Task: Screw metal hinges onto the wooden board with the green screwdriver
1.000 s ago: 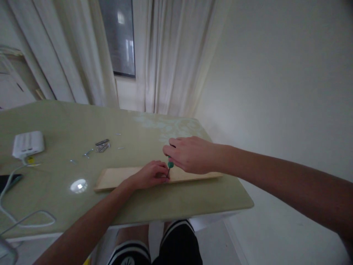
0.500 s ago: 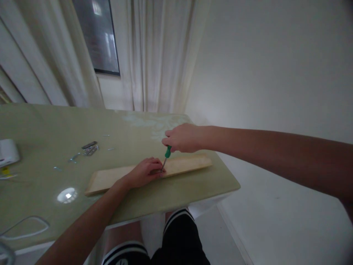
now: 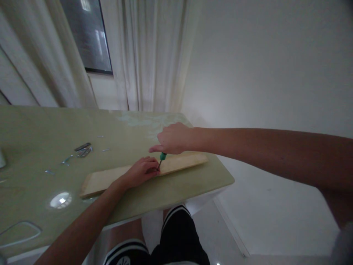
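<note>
A pale wooden board [image 3: 183,162] lies along the near side of the table. My left hand [image 3: 141,171] rests on its middle, with the fingertips drawn together around the screwdriver's tip; whatever they pinch is too small to make out. From above, my right hand [image 3: 174,138] grips the green handle of a screwdriver [image 3: 162,156], its thumb pointing left. The metal shaft slants down to the board at the left fingertips. The tip itself is hidden by the fingers.
On the green-topped table [image 3: 176,197], small metal hardware [image 3: 83,151] and several loose screws lie left of the board. A white cable [image 3: 27,223] loops at the near left. Curtains [image 3: 146,55] hang behind; a white wall [image 3: 261,73] stands at the right.
My right hand has turned on the screwdriver handle, its thumb now stretched to the left. My left hand stays on the board. The whole view has shifted slightly.
</note>
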A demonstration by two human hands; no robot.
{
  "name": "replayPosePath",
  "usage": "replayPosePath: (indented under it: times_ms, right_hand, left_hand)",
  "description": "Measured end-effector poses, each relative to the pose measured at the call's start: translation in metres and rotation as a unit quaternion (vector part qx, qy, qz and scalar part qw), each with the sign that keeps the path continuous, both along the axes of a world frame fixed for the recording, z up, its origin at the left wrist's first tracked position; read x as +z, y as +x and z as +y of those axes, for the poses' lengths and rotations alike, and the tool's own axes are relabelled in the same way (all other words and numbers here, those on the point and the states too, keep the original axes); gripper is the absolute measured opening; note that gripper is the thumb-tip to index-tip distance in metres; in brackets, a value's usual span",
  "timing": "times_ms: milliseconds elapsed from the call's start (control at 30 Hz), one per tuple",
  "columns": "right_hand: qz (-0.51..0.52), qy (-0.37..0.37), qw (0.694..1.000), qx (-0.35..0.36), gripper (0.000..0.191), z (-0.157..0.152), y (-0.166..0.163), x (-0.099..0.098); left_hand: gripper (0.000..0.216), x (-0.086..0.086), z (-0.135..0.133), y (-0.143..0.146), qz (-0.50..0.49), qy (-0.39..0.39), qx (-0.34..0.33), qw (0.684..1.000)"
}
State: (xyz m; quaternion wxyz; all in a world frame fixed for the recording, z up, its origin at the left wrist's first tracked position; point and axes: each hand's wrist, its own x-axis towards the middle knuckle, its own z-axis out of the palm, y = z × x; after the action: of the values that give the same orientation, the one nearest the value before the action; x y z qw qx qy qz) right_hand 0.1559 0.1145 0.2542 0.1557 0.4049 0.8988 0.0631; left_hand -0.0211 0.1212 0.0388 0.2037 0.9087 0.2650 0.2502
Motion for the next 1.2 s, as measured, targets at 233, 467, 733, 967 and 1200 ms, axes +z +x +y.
replayPosePath:
  times_ms: [233,467,733,967,1200]
  right_hand:
    - [-0.004,-0.098,0.97,0.223,0.026,0.009,-0.013,0.004]
    - [-0.004,-0.044,0.999,0.023,0.048,0.007,-0.023,0.006]
    - [-0.005,-0.102,0.988,0.114,0.033,0.007,-0.015,0.008]
    - [0.037,-0.059,0.994,0.085,0.029,0.012,-0.001,0.001]
    - [0.029,-0.08,0.993,0.086,0.036,0.01,-0.006,0.005]
  left_hand:
    - [0.021,-0.013,0.003,-0.003,-0.001,0.003,0.016,1.0]
    - [0.022,-0.002,-0.005,0.001,0.016,0.013,0.019,1.0]
    - [0.033,-0.009,-0.007,-0.005,0.082,0.069,0.058,0.993]
    - [0.048,-0.003,-0.006,-0.013,0.103,0.033,0.054,0.993]
    - [0.065,-0.012,0.003,-0.033,0.073,0.002,0.071,0.995]
